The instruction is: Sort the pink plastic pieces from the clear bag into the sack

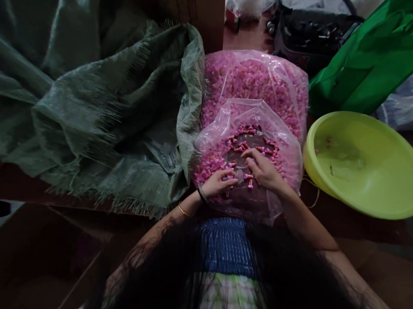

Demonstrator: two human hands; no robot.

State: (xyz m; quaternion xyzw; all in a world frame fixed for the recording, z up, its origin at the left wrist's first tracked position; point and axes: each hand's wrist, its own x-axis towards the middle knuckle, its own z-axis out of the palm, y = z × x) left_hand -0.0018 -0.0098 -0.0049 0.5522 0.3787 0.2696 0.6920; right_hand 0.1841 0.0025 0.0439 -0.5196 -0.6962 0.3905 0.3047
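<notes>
A clear plastic bag lies on the table, its mouth toward me, with many small pink pieces inside and around a dark bare patch. My left hand is at the patch's left side, fingers curved close together near a small translucent piece; whatever they hold is too small to make out. Over the middle of the patch, my right hand has its index finger bent and the others curled, just below several pink-and-orange pieces. Two such pieces lie between the hands.
Behind is a large bag of pink pieces. A yellow-green basin with a few tiny pieces stands right, before a green bag. A frayed green woven sack covers the left. A black open bag is behind.
</notes>
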